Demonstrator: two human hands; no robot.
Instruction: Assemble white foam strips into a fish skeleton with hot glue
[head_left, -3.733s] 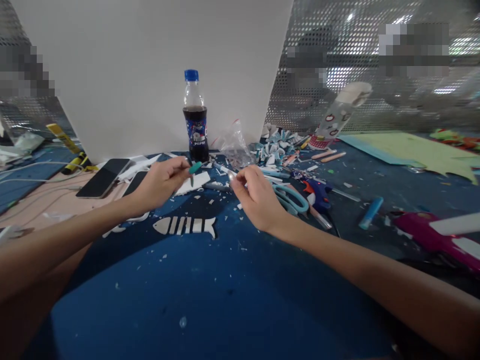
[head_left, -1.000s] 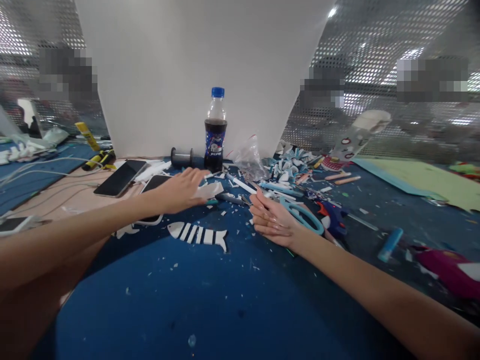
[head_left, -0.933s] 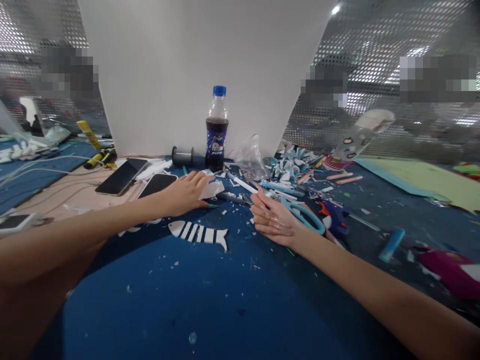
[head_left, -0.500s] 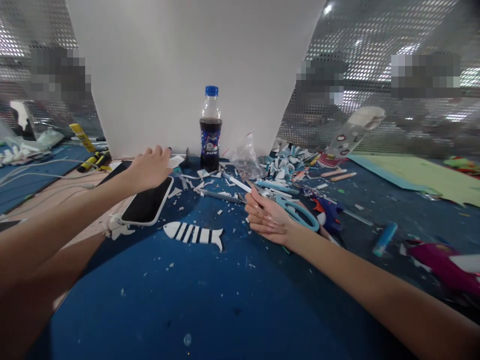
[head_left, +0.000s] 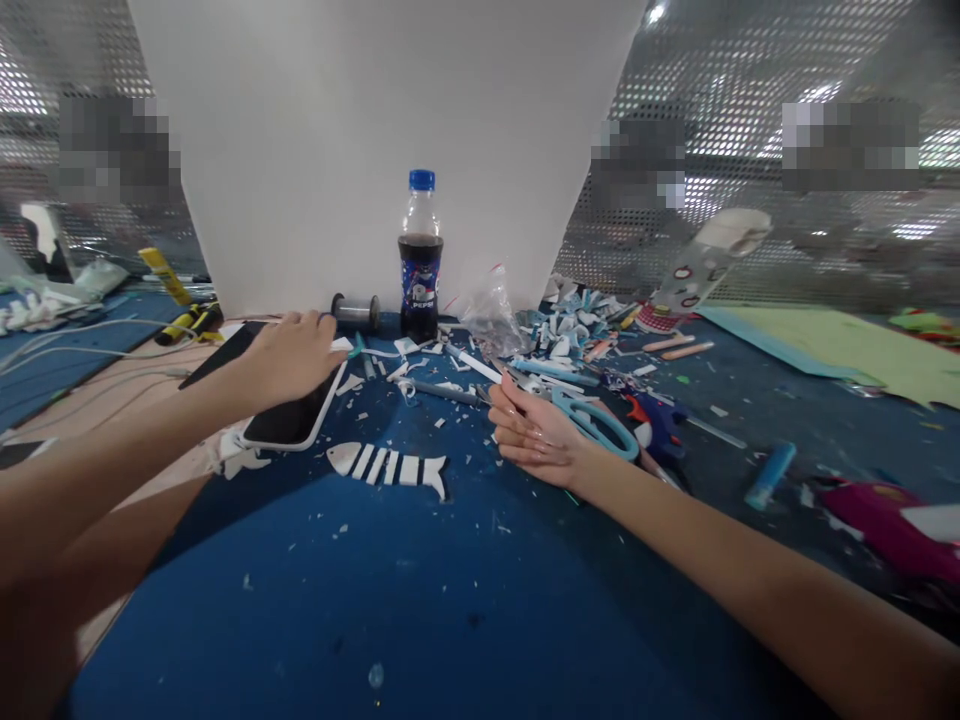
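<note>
While the left hand (head_left: 289,355) lay palm-down on the black smartphone in a white case (head_left: 289,428), I could see its fingers bent over the phone's far end. Whether that grip was clamped on the case or only resting there, I could not tell. The phone sat left of centre on the dark blue surface (head_left: 465,600), with a second black phone (head_left: 217,357) just beyond the wrist.

The right hand (head_left: 536,435) rested on the surface right of centre. Its grip was open, fingers straight and together, and it held nothing I could make out. It lay just beside the pale teal-handled scissors (head_left: 596,428).

I judged the cutting work partly done. A white paper fish skeleton (head_left: 386,465) lay flat and fully cut out, near me and between the two hands. White snippets were strewn around it, and a heap of white and blue offcuts (head_left: 570,325) sat farther right. Neither hand held a tool, the scraps were uncleared, and a pale green sheet (head_left: 825,345) lay at the far right. A cola bottle with a blue cap (head_left: 420,270) stood upright at the far edge.
</note>
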